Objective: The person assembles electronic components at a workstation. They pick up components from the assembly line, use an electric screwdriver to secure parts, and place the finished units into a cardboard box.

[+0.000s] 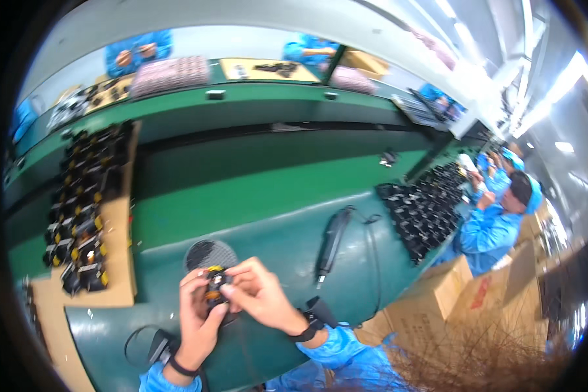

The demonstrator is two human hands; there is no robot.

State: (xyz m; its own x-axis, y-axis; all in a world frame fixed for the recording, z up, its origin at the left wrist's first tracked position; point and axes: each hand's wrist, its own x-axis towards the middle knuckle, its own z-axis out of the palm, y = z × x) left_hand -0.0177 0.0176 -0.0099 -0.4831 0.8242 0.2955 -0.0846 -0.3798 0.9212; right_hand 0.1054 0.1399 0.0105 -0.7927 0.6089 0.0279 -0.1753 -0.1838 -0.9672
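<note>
Between my two hands, over the near part of the green bench, is a small black part [215,287] with yellow and orange-brown bits on it. My left hand [199,313] grips it from the left, thumb along its lower edge. The fingers of my right hand [255,294] press on its upper right side, and they hide part of it. Just behind my hands stands a round grey dish [210,253] holding tiny dark pieces. Each wrist wears a black band, and my sleeves are blue.
Rows of black and yellow parts [85,209] lie on cardboard at left. An electric screwdriver [334,245] with a cord rests right of my hands. Beyond it, many black parts [428,209] cover the bench near co-workers in blue [490,228]. Cardboard boxes [431,307] stand at lower right.
</note>
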